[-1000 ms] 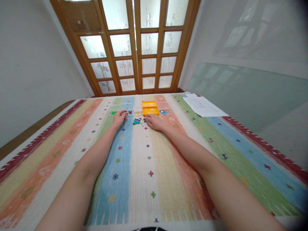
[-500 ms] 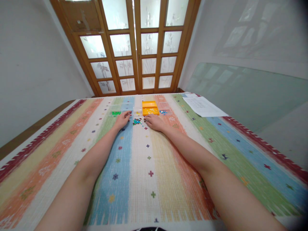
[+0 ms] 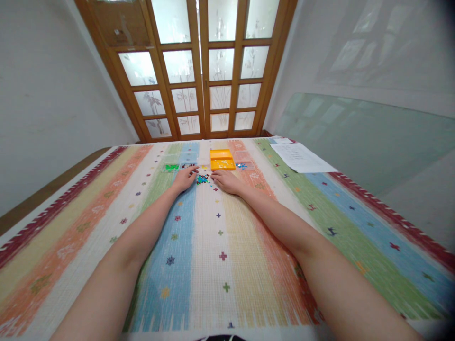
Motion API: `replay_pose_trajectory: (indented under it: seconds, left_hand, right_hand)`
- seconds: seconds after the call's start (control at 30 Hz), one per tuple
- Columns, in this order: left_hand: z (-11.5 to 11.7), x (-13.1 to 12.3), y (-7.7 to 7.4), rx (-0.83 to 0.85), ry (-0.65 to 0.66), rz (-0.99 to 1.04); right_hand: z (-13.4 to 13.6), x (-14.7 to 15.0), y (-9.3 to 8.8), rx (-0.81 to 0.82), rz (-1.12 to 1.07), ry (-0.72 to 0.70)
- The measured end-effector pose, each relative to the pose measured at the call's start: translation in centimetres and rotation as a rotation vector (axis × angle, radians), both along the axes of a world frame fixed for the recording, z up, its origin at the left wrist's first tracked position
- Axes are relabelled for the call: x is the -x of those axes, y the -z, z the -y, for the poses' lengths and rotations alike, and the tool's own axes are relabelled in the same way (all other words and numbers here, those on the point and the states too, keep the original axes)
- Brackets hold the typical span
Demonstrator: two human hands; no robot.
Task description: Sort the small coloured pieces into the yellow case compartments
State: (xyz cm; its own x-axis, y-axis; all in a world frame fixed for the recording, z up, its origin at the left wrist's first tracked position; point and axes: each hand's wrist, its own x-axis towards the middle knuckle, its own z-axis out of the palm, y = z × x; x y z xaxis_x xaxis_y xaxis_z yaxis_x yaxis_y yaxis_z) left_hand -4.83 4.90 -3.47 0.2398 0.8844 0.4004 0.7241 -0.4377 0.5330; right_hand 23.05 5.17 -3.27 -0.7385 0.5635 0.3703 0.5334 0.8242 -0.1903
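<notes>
A small pile of tiny blue, green and dark pieces (image 3: 202, 179) lies on the striped tablecloth between my hands. At its left edge is my left hand (image 3: 185, 178), fingers stretched and somewhat apart, near the box of dark pieces (image 3: 188, 166). My right hand (image 3: 227, 181) rests on the cloth at the pile's right side, fingers extended toward it. Nothing shows in either hand, though its fingertips are too small to see clearly. Just beyond stands an open yellow case (image 3: 222, 160) with pale bits in it.
Clear boxes flank the yellow case, holding green pieces (image 3: 172, 167) on the left and blue pieces (image 3: 241, 166) on the right. A few yellow pieces (image 3: 204, 166) lie beside the case. Printed paper sheets (image 3: 302, 157) lie at the far right, near a glass panel (image 3: 355, 137).
My left hand has moved slightly right, from over the box of dark pieces to the pile's edge, uncovering that box. My right hand has shifted slightly left at the fingertips.
</notes>
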Motion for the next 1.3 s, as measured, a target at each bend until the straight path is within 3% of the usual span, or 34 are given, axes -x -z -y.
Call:
replay_pose_trajectory:
  seconds: [0.3,0.53,0.7,1.3]
  left_hand:
    - [0.6,-0.7,-0.6,-0.022,0.029,-0.163]
    - [0.1,-0.4,-0.3,-0.055,0.144,-0.228]
    - [0.1,-0.2,-0.3,-0.066,0.128,-0.238]
    - [0.3,-0.2,-0.7,-0.062,0.143,-0.249]
  right_hand:
    - [-0.1,0.0,0.3,-0.044,0.006,0.073]
    - [-0.4,-0.8,-0.2,-0.051,-0.121,0.331]
    - [-1.1,-1.6,0.1,-0.056,-0.188,0.468]
    - [-1.7,-1.5,1.1,-0.048,-0.122,0.477]
